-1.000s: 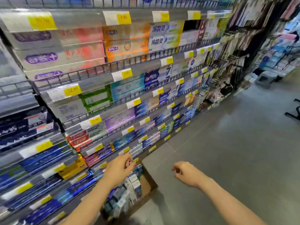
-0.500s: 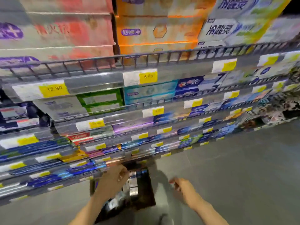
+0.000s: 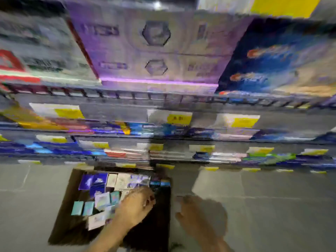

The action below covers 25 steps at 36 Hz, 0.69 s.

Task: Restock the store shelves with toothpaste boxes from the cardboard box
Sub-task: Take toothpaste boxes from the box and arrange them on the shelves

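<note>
Cardboard box (image 3: pixel 69 206) below shelves (image 3: pixel 163 104), left hand (image 3: pixel 134 208) inside, right hand (image 3: pixel 192 213) outside, grips blurred, untellable

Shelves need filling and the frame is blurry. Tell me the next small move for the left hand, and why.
Probably lower the left hand a little and close on one box end. It hovers over the upright toothpaste boxes in the cardboard box; blur hides any grip. The right hand is outside over the floor.
</note>
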### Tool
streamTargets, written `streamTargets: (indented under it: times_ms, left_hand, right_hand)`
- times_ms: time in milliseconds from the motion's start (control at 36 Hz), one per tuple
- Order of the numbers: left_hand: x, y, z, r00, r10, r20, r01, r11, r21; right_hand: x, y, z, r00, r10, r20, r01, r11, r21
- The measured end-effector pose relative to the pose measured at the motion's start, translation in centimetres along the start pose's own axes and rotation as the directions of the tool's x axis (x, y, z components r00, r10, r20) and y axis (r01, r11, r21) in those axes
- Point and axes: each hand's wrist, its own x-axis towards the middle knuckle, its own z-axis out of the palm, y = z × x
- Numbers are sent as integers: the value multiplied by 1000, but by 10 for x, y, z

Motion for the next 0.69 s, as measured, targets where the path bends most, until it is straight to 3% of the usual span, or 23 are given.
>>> streamTargets:
  times_ms: [28, 83, 139, 194, 333, 389, 556, 694]
  left_hand:
    - [15, -8, 10, 999, 4, -33, -3, 999, 32]
    - [45, -30, 37, 997, 24, -74, -19, 997, 69]
    - [64, -40, 50, 996, 64, -56, -61, 996, 59]
    - [82, -49, 61, 997, 64, -37, -57, 983, 175]
    - [102, -62, 79, 990, 119, -79, -85, 933, 351]
    - [102, -64, 82, 980, 156, -126, -102, 930, 354]
    - [106, -65, 101, 993, 81, -84, -43, 925, 376]
    - [112, -60, 104, 999, 40, -23, -24, 880, 473]
  right_hand:
    - [18, 8, 24, 995, -16, 101, 15, 1000, 8]
    - [60, 24, 71, 990, 19, 137, -24, 999, 35]
    - [88, 26, 86, 993, 12, 114, -11, 1000, -8]
    - [111, 30, 106, 995, 22, 93, -18, 999, -45]
    - [143, 29, 125, 992, 38, -123, -62, 978, -199]
    - [146, 28, 131, 996, 47, -79, -61, 982, -178]
    - [143, 37, 154, 969, 88, -233, -119, 985, -123]
    - [146, 30, 152, 976, 107, -188, -134, 981, -138]
